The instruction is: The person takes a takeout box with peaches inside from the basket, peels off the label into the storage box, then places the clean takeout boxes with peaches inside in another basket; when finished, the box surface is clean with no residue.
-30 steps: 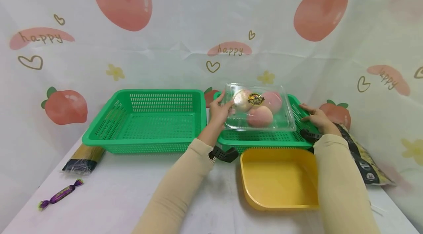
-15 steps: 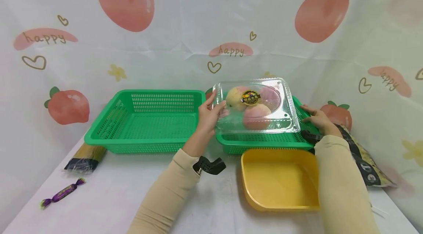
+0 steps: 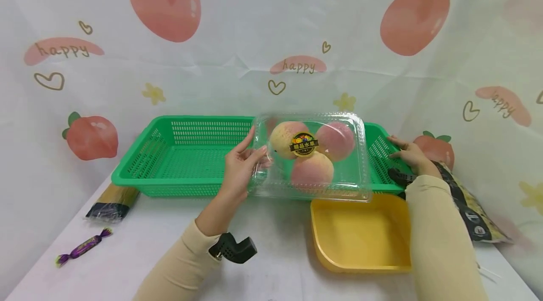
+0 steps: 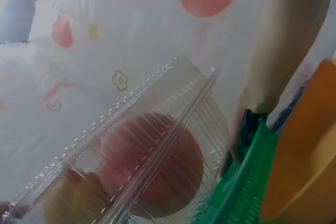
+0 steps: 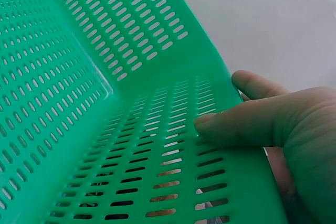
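Observation:
With thumb and fingers, my left hand (image 3: 241,169) holds a clear plastic fruit box (image 3: 348,173) by its left side. Inside lie three peaches (image 3: 312,171), and a black and gold label (image 3: 303,145) is on the lid. The box is raised in front of the right green basket (image 3: 379,150) and hides much of it. In the left wrist view a peach (image 4: 152,163) shows through the ribbed wall. My right hand (image 3: 411,155) grips the right basket's right rim; in the right wrist view the thumb (image 5: 236,124) lies inside the wall, with fingers outside.
A left green basket (image 3: 169,182) stands beside the right one. In front sits a yellow bin (image 3: 360,268). A wrapped candy (image 3: 85,246) and a clear-wrapped bundle (image 3: 112,204) lie at left; a dark printed bag (image 3: 473,216) lies at right.
My left hand has lifted the fruit box from over the right basket and brought it left and nearer to me. My right hand keeps its grip on the basket's rim.

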{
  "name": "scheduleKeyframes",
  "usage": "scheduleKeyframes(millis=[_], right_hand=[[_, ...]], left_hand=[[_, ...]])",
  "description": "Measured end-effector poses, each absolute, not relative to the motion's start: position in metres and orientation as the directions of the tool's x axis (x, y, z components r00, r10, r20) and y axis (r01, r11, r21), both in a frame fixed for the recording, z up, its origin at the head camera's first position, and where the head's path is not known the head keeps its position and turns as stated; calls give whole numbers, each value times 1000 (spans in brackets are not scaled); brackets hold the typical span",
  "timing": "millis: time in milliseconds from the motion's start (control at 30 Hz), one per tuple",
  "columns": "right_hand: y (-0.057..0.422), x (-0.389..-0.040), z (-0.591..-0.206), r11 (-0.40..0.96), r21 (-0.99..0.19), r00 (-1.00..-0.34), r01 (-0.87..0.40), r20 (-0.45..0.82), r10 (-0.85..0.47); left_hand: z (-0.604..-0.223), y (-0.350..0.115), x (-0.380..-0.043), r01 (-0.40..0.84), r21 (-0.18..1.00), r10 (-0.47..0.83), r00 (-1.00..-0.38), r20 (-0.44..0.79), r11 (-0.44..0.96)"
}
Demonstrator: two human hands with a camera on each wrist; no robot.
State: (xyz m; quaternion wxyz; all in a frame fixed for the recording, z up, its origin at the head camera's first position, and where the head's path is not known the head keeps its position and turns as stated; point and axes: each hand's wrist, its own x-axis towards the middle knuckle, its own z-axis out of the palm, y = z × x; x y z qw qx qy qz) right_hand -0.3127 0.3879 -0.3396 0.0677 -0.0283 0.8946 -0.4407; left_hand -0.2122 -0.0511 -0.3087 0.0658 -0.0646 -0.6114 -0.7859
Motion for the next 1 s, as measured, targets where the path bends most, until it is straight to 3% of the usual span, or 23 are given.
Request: scheduleKeyframes(millis=[500, 1000], right_hand=[[386, -311, -340, 588, -809, -988, 11, -97, -116], [386, -310, -339, 595, -804, -989, 15, -101, -111]], left_hand=[[-312, -109, -152, 115, 980, -49, -993, 109, -160], [-352, -138, -103, -15, 999, -93, -995, -18, -32]])
